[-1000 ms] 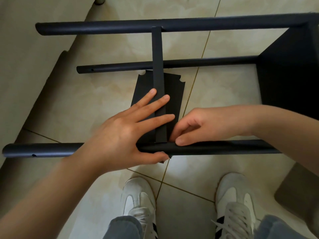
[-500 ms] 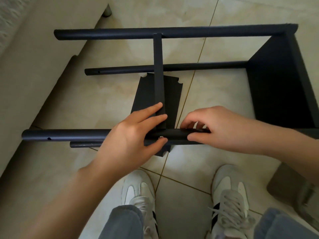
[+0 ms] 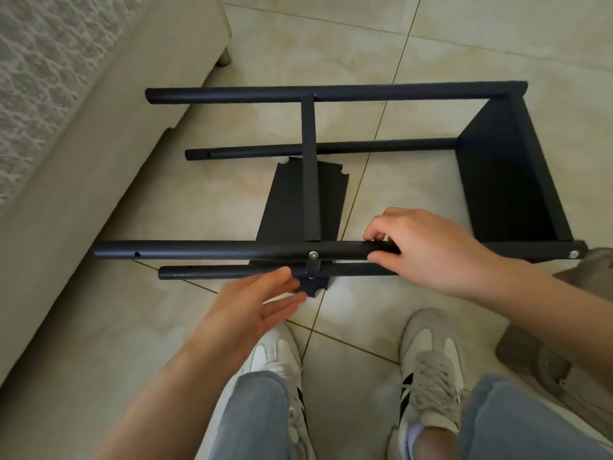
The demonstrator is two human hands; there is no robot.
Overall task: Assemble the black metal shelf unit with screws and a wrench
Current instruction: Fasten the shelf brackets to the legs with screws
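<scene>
The fingers (image 3: pixel 379 231) of the right hand (image 3: pixel 431 250) curl over the near upper pole (image 3: pixel 205 250) of the black shelf unit (image 3: pixel 331 92), thumb underneath. The hand grips that pole just right of a silver screw (image 3: pixel 312 254). The fingers (image 3: pixel 277 278) of the left hand (image 3: pixel 252 307) are straight and loosely spread, holding nothing. Their tips are just beside the lower pole (image 3: pixel 205 269) and the notched corner of the middle shelf panel (image 3: pixel 288 207); whether they touch either, I cannot tell.

The shelf unit lies on its side on the tiled floor (image 3: pixel 431 44), its four poles running left to right. The end panel (image 3: pixel 497 180) stands upright at the right, fixed to the near pole by a second screw (image 3: pixel 573 254). The middle panel stands edge-on between the poles. A beige sofa (image 3: pixel 83 144) runs along the left, and two white sneakers (image 3: pixel 428 366) stand just in front of the unit.
</scene>
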